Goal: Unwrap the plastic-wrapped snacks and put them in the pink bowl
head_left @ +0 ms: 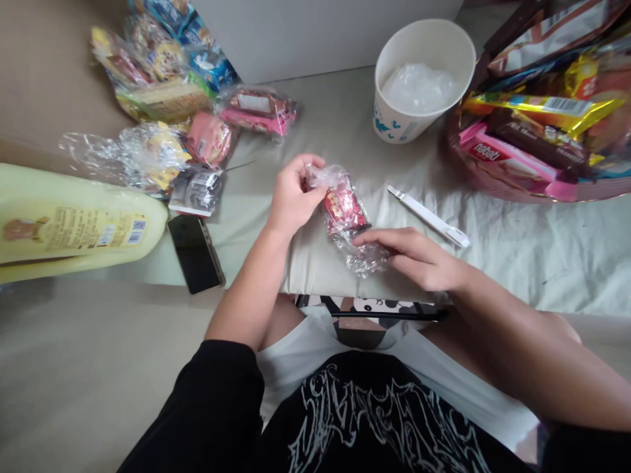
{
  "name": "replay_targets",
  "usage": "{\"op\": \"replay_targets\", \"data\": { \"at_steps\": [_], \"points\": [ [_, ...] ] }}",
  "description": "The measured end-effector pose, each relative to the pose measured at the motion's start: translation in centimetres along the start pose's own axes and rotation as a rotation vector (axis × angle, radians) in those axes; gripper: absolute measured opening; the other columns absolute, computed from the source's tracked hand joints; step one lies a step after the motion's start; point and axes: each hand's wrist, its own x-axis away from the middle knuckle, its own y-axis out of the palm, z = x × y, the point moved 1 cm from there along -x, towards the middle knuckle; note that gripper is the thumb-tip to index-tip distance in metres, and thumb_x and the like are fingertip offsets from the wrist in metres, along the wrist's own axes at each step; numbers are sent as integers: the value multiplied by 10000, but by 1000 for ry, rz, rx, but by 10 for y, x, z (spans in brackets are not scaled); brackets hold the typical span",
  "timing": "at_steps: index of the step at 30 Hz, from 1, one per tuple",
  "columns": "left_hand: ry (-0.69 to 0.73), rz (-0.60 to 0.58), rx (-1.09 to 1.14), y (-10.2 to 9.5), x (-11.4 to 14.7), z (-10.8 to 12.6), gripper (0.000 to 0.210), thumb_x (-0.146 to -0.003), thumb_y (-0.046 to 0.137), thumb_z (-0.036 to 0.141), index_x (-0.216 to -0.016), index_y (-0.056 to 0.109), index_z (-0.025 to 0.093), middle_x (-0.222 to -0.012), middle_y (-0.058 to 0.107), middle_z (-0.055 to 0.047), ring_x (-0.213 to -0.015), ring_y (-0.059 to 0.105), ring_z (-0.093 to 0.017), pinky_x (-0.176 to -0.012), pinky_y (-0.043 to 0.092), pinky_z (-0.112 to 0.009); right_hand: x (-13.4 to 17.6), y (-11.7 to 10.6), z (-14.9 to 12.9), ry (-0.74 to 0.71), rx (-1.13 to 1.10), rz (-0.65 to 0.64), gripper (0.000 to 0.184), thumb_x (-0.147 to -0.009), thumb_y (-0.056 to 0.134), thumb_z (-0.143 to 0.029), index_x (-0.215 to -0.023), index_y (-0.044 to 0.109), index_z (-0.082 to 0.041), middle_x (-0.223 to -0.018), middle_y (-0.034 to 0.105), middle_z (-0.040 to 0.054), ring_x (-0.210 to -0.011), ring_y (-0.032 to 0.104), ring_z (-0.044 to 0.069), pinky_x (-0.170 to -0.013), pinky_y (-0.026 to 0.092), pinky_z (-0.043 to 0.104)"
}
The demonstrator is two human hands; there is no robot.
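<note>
In the middle of the cloth-covered surface lies a small red snack packet (344, 207) inside a clear plastic wrap (362, 255). My left hand (296, 194) pinches the wrap's far end between thumb and fingers. At the near end, my right hand (411, 255) has its index finger stretched out along the packet's lower edge. Its other fingers are bent over the crumpled plastic, and whether they grip it is hard to see. A white utility knife (428, 215) lies just beyond my right hand, touching neither hand.
Several wrapped snacks (165, 98) are heaped at the back left. Near them are a black phone (196, 254) and a yellow bottle (79, 223) on its side. A paper bucket (401, 118) holding clear plastic stands behind, beside a pink basket (517, 187) full of snacks.
</note>
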Motion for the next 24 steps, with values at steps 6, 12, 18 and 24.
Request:
{"op": "replay_targets", "data": {
  "at_steps": [6, 12, 18, 24],
  "points": [
    [111, -193, -14, 2, 6, 29, 169, -807, 656, 108, -923, 752, 186, -936, 765, -26, -855, 705, -154, -793, 569, -287, 1, 7, 1, 58, 32, 97, 434, -900, 490, -97, -1256, 719, -189, -1009, 798, 37, -725, 700, 126, -689, 548, 269],
    [117, -201, 44, 13, 17, 33, 132, -854, 706, 281, -953, 728, 197, -915, 772, -8, -789, 679, -134, -729, 538, -261, -1, 6, 0, 82, 138, 266, 208, -980, 637, -296, -935, 810, -189, -712, 723, 14, -572, 597, 101, -552, 453, 251],
    [254, -244, 48, 23, 23, 38, 215, -983, 603, 408, -955, 703, 220, -830, 756, 0, -755, 703, -126, -717, 550, -261, -3, 4, 2, -27, 287, 364, 274, -998, 630, -359, -838, 775, -189, -815, 674, 52, -695, 611, 139, -636, 483, 284],
    [399, -355, 120, 23, 23, 32, 202, -1021, 532, 396, -1002, 650, 234, -1188, 791, -84, -1248, 705, -231, -1122, 535, -451, -4, 6, 3, -29, 328, 237, 290, -1052, 497, -309, -954, 736, -178, -885, 729, 79, -820, 665, 203, -755, 528, 349]
  ]
}}
